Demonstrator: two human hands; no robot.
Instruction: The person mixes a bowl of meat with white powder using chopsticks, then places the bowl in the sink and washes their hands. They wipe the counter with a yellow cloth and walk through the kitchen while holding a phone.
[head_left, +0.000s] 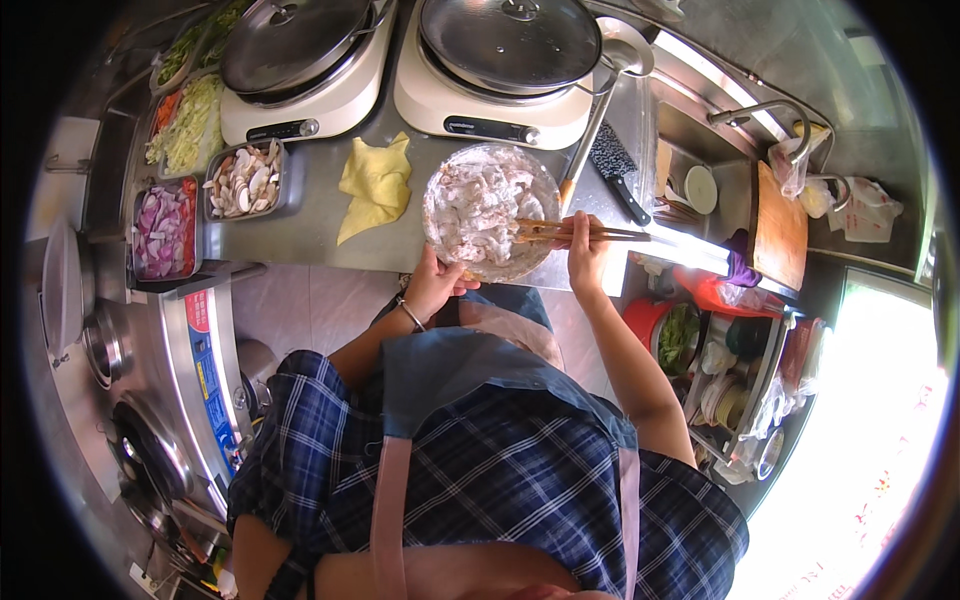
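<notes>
A round bowl (491, 271) sits at the front edge of the steel counter, filled with pieces of food (484, 199) coated in white powder. My left hand (442, 281) grips the bowl's near rim from the front left. In my right hand (584, 251) is a pair of wooden chopsticks (544, 229), held close to level. Their tips, smeared with the coating, rest among the pieces at the bowl's right side. What the coated pieces are, I cannot tell.
Two cream electric cookers (495, 112) (300, 124) with lidded pans stand behind. A yellow cloth (375, 187) lies left of the bowl, near tubs of sliced mushrooms (244, 182) and red onion (161, 225). On the right are a ladle (592, 135), a cleaver (619, 169) and a sink (731, 161).
</notes>
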